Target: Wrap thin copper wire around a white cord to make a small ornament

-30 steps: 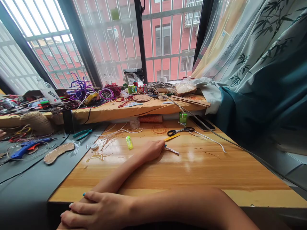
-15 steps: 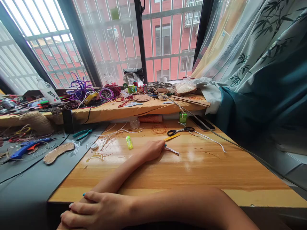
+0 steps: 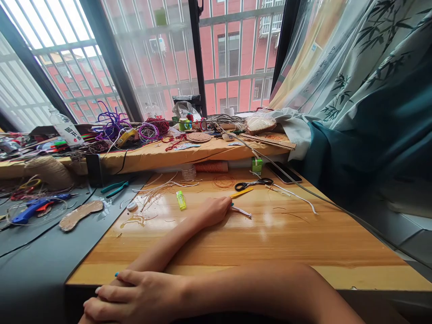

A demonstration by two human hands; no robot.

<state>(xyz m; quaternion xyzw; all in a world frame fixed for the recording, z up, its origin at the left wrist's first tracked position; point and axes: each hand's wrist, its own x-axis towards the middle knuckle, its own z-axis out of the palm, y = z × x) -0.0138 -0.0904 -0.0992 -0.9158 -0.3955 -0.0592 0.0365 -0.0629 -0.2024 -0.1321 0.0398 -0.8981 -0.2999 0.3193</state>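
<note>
My left hand [image 3: 216, 210] rests on the wooden desk, its fingers closed. One end of a white cord [image 3: 242, 212] sticks out from under the fingertips; their grip is partly hidden. Just past the knuckles lies a slim yellow tool [image 3: 242, 193], its near end by the hand. My right hand [image 3: 135, 294] lies across my left forearm near the bottom edge, fingers stretched and apart, with no object in it. Beyond the left hand are black-handled scissors [image 3: 253, 184], and to its left a yellow-green packet [image 3: 181, 200].
A phone [image 3: 282, 173], a green box [image 3: 256, 165] and loose cords lie at the desk's back. On the grey surface at left are a blue glue gun [image 3: 33, 210], pliers [image 3: 115, 189] and a curved brown piece [image 3: 81, 215]. A cluttered ledge [image 3: 162, 157] runs below the window.
The view has shifted very slightly. Both hands and the things on the desk stay as they were.
</note>
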